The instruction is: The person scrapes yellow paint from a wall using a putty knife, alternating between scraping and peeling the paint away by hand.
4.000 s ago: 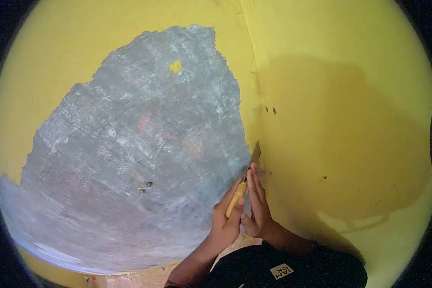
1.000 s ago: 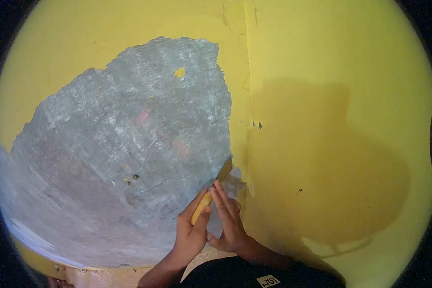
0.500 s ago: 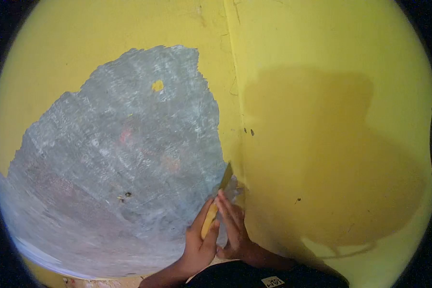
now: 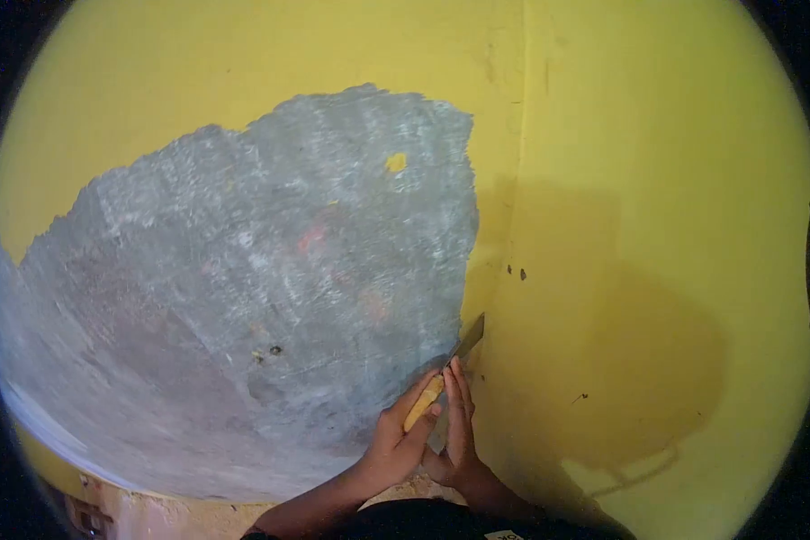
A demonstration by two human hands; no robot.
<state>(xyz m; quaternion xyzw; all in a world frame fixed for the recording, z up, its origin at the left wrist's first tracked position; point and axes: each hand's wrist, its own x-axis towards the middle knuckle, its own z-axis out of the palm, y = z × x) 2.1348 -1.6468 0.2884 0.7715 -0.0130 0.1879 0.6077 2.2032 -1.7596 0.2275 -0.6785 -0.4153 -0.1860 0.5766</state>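
Observation:
A scraper (image 4: 422, 404) with a yellow handle and a thin flat blade slants up to the right in front of the wall. My left hand (image 4: 395, 445) is wrapped round its handle, thumb along the near side. Against the scraper's neck, just below the blade, my right hand (image 4: 460, 437) presses with its fingers held together. The blade tip lies at the border between the bare grey patch (image 4: 243, 297) and the yellow paint (image 4: 490, 225), close to the wall corner. Part of the handle is hidden in my left palm.
A yellow wall (image 4: 657, 108) meets the scraped wall at a vertical corner and carries my shadow. A small yellow paint spot (image 4: 396, 163) remains inside the grey patch. Holes (image 4: 275, 350) mark the grey surface. A pale floor strip (image 4: 171, 517) shows at lower left.
The view has swung left, so the wall and corner appear farther right. Both hands and the scraper appear farther right too, with the blade tilted more to the right.

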